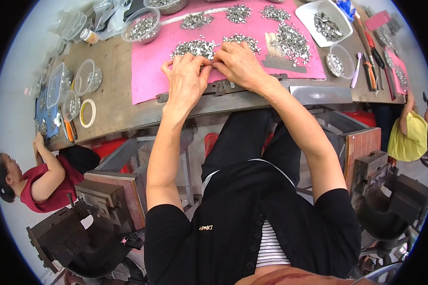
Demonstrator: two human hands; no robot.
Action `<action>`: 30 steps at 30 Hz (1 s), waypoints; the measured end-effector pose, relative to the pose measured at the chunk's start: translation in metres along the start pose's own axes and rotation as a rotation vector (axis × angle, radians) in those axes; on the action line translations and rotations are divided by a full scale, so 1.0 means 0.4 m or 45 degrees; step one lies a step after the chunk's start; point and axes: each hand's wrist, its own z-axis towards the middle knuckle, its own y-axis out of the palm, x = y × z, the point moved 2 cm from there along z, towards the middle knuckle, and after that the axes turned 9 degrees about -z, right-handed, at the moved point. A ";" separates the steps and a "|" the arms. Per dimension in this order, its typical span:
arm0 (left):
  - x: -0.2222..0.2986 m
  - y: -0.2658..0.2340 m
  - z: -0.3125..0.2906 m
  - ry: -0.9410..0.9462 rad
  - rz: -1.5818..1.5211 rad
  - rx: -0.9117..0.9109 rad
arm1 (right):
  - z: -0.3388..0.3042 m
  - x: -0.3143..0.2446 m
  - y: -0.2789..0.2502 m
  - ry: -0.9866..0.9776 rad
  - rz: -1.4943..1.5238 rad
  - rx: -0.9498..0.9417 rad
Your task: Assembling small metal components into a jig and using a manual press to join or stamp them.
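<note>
My left hand (186,78) and my right hand (240,65) meet at the front of a pink mat (147,78). Thumbs and fingertips are pinched together, and whatever lies between them is too small or hidden to name. Directly beneath is a dark metal fixture bar (223,87) along the bench's front edge, partly covered by my hands. Just beyond my left fingers spreads a pile of small shiny metal pieces (195,47). A second pile (249,43) of such pieces lies behind my right knuckles. Right of it, a flat grey metal strip (284,65) rests on the mat.
Farther back stand a tub of metal pieces (142,29) and a white tray (305,12). A ruler-like steel plate (321,94), a purple toothbrush (356,71) and orange-handled pliers (369,73) lie rightward. Left is a tape roll (88,113). Co-workers sit at both sides.
</note>
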 end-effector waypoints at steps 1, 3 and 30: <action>0.001 0.004 -0.001 0.018 0.016 0.042 | 0.000 0.004 0.004 0.017 -0.003 -0.012; -0.002 0.015 -0.001 0.043 0.015 0.048 | 0.000 0.006 0.004 0.034 -0.007 -0.026; -0.006 0.001 -0.001 0.022 0.022 0.008 | -0.095 0.047 -0.126 0.343 0.520 -0.139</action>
